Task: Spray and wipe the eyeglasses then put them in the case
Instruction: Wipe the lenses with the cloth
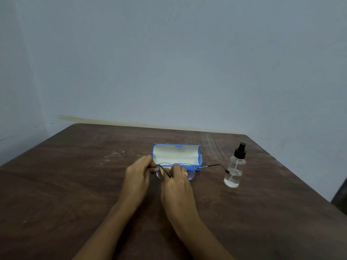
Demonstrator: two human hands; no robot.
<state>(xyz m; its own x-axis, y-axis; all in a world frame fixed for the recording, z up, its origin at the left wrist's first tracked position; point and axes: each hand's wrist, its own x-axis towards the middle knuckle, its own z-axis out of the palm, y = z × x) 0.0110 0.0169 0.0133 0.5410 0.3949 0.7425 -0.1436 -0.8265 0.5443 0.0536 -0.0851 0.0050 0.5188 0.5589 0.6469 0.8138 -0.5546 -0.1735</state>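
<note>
Thin round metal-framed eyeglasses (189, 168) hover just in front of an open blue case (176, 153) with a white lining. My left hand (138, 175) pinches the frame's left end, where one dark temple is folded across the lenses. My right hand (177, 182), wearing a ring, pinches the frame near the bridge. The other temple sticks out to the right toward a clear spray bottle (234, 170) with a black pump top. A bit of yellow shows behind the left lens; I cannot tell what it is.
Everything sits on a dark brown wooden table (75, 184) that ends against a pale blue wall. The table's right edge slants close by the bottle. A dark object (340, 197) pokes in at the far right beyond that edge.
</note>
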